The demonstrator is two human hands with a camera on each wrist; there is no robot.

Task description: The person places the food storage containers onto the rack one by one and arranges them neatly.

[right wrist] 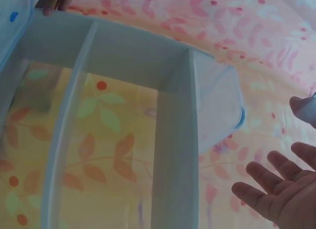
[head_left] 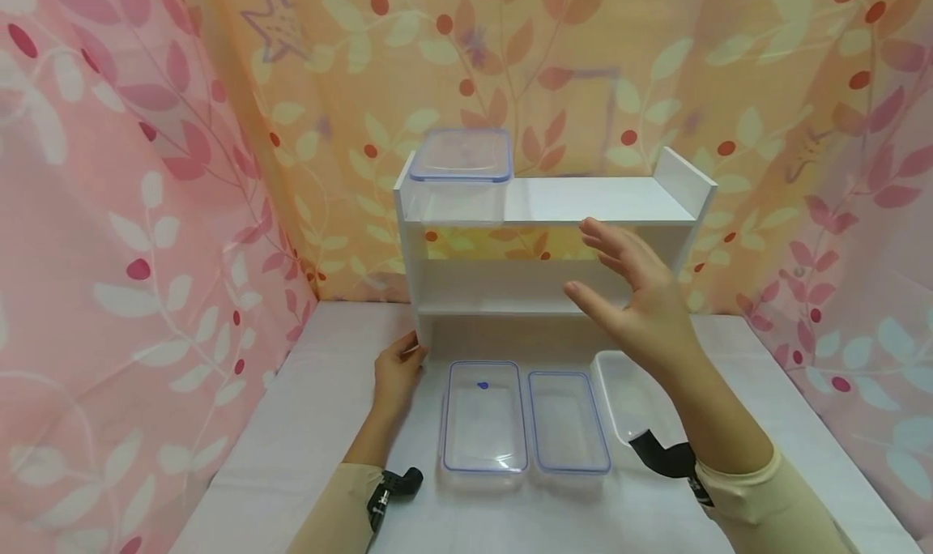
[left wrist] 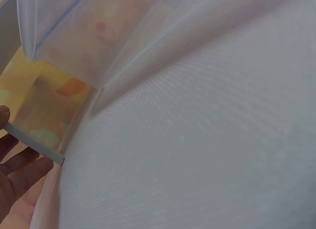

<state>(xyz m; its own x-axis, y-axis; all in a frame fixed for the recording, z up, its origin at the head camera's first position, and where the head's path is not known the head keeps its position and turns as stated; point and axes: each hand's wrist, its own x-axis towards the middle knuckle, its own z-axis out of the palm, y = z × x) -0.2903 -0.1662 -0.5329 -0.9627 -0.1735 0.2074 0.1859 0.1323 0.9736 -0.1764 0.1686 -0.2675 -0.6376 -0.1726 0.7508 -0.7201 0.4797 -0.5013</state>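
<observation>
A white shelf [head_left: 503,287] stands on the table, with a clear lidded food container [head_left: 459,165] at the left of its top. My left hand [head_left: 397,376] grips the lower front edge of the shelf's left side panel [left wrist: 37,144], thumb on one face and fingers on the other. In front of the shelf's right half, my right hand [head_left: 641,303] is raised with fingers spread and nothing in it. The right wrist view shows that hand [right wrist: 291,199] palm up beside the shelf top [right wrist: 177,140], apart from the container [right wrist: 217,100].
Before the shelf lie a larger clear container with a blue-rimmed lid [head_left: 484,416], a smaller one [head_left: 568,424] next to it, and a whitish container [head_left: 634,400] partly behind my right forearm. Floral curtains [head_left: 146,254] surround the white-covered table [head_left: 270,457].
</observation>
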